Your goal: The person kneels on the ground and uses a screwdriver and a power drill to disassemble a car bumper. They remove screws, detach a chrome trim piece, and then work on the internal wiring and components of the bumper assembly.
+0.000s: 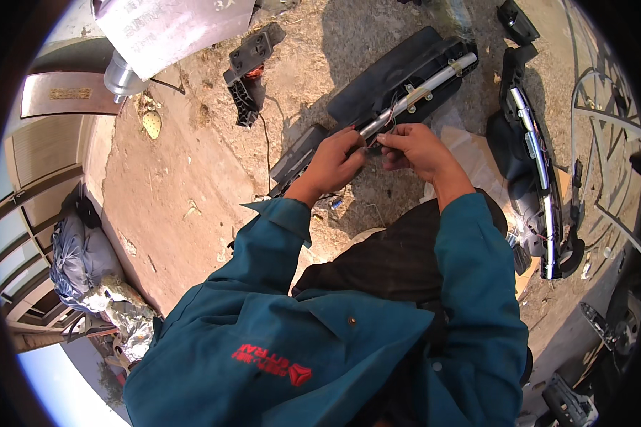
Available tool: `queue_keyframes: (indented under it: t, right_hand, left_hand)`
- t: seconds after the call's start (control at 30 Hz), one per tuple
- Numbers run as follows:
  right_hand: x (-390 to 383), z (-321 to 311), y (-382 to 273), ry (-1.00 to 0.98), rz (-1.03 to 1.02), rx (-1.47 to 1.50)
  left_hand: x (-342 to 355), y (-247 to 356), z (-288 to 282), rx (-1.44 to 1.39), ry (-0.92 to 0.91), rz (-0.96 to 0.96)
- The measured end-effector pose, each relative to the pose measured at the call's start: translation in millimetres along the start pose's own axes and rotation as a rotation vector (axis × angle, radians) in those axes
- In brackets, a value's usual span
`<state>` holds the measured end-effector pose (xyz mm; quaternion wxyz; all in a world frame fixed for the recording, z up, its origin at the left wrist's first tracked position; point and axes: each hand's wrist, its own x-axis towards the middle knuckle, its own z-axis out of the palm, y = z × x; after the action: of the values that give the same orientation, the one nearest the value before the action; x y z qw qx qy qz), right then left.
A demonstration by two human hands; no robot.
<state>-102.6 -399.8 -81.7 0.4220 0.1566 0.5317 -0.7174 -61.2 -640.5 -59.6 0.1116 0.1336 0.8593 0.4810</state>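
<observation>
On the ground in front of me lies a long black plastic housing point(377, 78) with a silver metal tube point(434, 82) running along it, held by small brackets. Thin dark wires point(394, 107) come out beside the tube near its lower end. My right hand point(416, 151) is closed at that end, thumb and forefinger pinched on the wires. My left hand point(335, 162) sits just to the left, its fingers curled by the tube's lower end. What the left fingers hold is hidden and partly blurred. A small blue piece point(336, 203) lies below the hands.
A similar black assembly with a silver tube point(532, 139) lies to the right, near flattened cardboard point(470, 146). A black bracket point(251, 57) and a pale panel point(175, 32) are at the far left. Stuffed bags point(86, 252) line the left; a metal frame point(608, 114) stands right.
</observation>
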Motion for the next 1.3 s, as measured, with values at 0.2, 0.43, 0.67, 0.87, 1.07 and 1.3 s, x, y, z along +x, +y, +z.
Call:
queue_keyframes:
  t: [0.2, 0.43, 0.67, 0.87, 1.07, 1.3]
  right_hand:
    - [-5, 9, -4, -0.017, 0.016, -0.026]
    - [-2, 17, -3, 0.002, -0.004, -0.038]
    - [0, 21, -7, 0.015, -0.027, -0.089]
    - [0, 27, -8, 0.001, -0.007, -0.034]
    - [-1, 31, -6, -0.052, -0.090, 0.004]
    - [10, 28, 2, 0.001, -0.178, 0.013]
  left_hand:
    - [4, 20, -4, 0.476, -0.004, 0.272]
    - [5, 11, 13, 0.599, 0.105, 0.363]
    - [4, 9, 18, 0.621, 0.156, 0.334]
    - [-1, -1, 24, 0.561, 0.087, 0.154]
    - [0, 2, 24, 0.452, 0.033, -0.013]
    - [4, 8, 29, 0.298, 0.128, -0.057]
